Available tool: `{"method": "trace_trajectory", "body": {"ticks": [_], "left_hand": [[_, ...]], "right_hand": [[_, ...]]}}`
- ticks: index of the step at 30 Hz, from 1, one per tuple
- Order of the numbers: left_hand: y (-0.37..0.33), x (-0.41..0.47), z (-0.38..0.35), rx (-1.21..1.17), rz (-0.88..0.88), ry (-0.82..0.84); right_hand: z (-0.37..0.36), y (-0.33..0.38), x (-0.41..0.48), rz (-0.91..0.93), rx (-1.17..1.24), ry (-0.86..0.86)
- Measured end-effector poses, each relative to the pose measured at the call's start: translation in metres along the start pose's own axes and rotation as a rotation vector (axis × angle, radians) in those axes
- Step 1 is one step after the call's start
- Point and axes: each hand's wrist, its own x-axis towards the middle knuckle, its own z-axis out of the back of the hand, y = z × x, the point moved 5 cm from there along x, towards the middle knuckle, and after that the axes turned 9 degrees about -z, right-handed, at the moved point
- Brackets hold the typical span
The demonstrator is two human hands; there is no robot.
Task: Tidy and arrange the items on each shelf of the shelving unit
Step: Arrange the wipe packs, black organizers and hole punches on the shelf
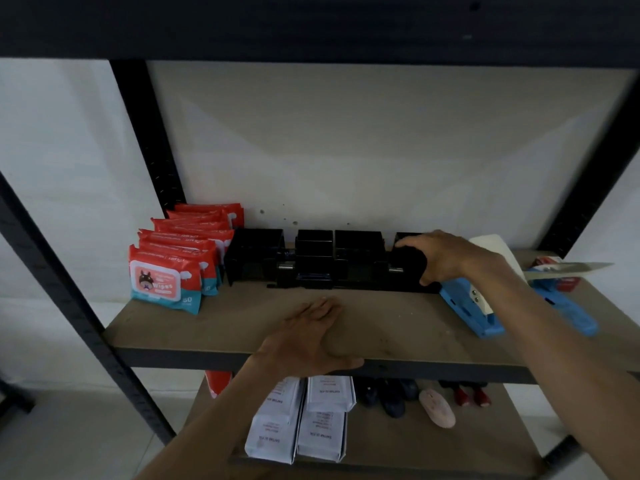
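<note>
A row of black plastic holders [311, 261] stands along the back of the brown shelf [221, 323]. My right hand [440, 258] grips the rightmost black holder [410, 263] from above, fingers curled over its top. My left hand [308, 337] lies flat on the shelf's front edge, fingers straight, holding nothing. Red and teal wipes packs [166, 282] stand in rows at the left of the shelf. Two blue staplers [474, 306] lie to the right, partly hidden under my right forearm.
A white paper item [495, 245] and a red-and-white box [550, 263] sit at the back right. On the shelf below lie white paper packets [298, 424], dark shoes [388, 396], a pink item [438, 408] and red items [472, 396]. Black uprights [145, 133] frame the unit.
</note>
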Motion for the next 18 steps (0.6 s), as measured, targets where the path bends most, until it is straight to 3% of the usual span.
{"method": "trace_trajectory", "body": {"ticks": [18], "left_hand": [[-0.003,-0.001,0.001,0.026,0.014,-0.029]], "right_hand": [[-0.044,0.023,-0.007,-0.066,0.120,-0.257]]}}
